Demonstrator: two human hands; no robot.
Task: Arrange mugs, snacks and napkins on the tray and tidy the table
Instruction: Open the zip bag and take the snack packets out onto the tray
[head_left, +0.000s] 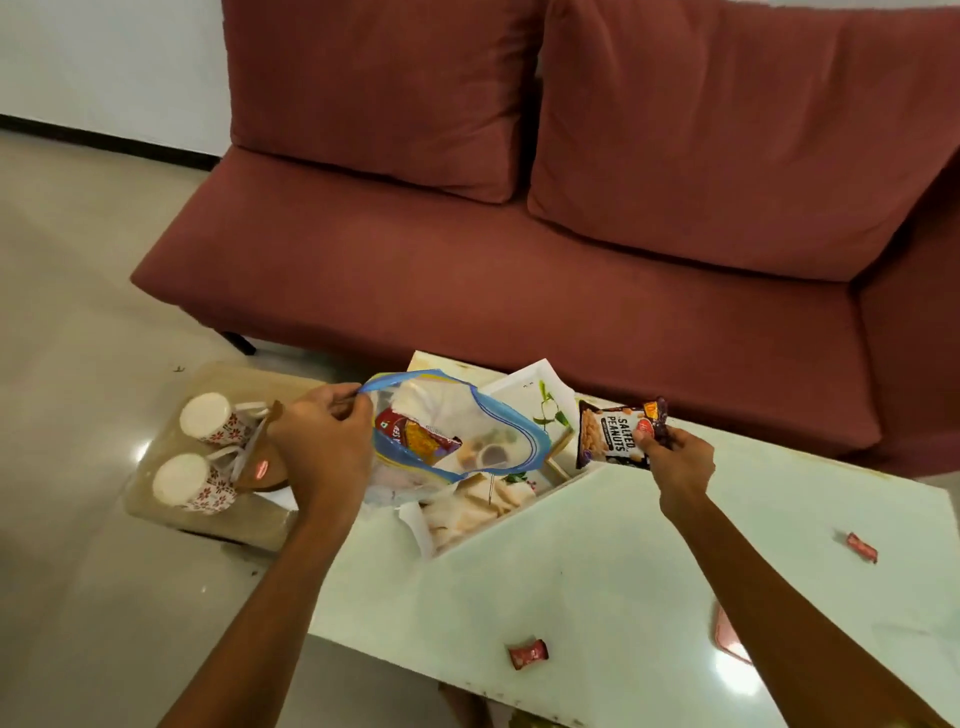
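Observation:
My left hand (324, 441) pinches the blue rim of a clear plastic bag (498, 431) and holds it open above the white tray (524, 387). Inside the bag lie a red snack packet (415, 436) and some small round items. My right hand (678, 462) grips a dark packet of salted peanuts (615, 434) just right of the bag. White napkins (467, 512) lie crumpled in the tray's near corner. Two white mugs with red flowers, one mug (210, 418) behind the other mug (189, 483), lie on their sides on a low stool at the left.
The tray sits at the far left corner of a white glossy table (597, 571). Two small red candy wrappers, one wrapper (527, 653) near the front edge and one wrapper (861, 547) at the right, lie on it. A pink flat object (730, 636) shows beside my right forearm. A maroon sofa (519, 260) stands beyond.

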